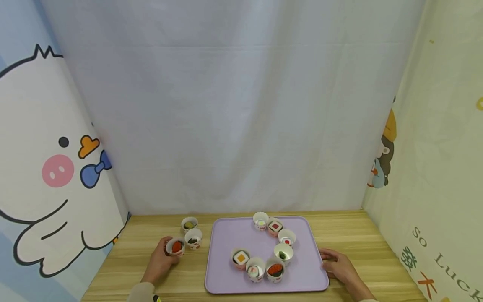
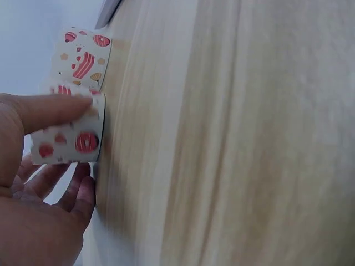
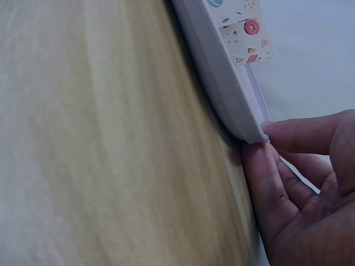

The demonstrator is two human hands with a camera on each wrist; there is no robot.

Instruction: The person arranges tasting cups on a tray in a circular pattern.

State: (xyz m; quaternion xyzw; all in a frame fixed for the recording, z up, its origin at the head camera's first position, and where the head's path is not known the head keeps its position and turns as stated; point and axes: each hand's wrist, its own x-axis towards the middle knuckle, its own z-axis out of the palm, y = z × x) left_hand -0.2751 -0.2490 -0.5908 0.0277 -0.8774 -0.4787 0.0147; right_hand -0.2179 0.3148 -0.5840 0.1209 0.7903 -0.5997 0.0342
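left hand holds one cup, thumb and fingers round it, on the left of the desk; two more cups just beyond. right hand pinches the right rim of the tray; seven cups on it.

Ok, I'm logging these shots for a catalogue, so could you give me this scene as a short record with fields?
Left hand: grips a cup left of the tray
Gripped cup's contents: a red-topped piece
Right hand: holds the right rim of the tray
On tray: seven cups
Off tray: three cups, counting the gripped one
Tray colour: pale purple
Surface: wood-grain table
Backdrop: greyish curtain
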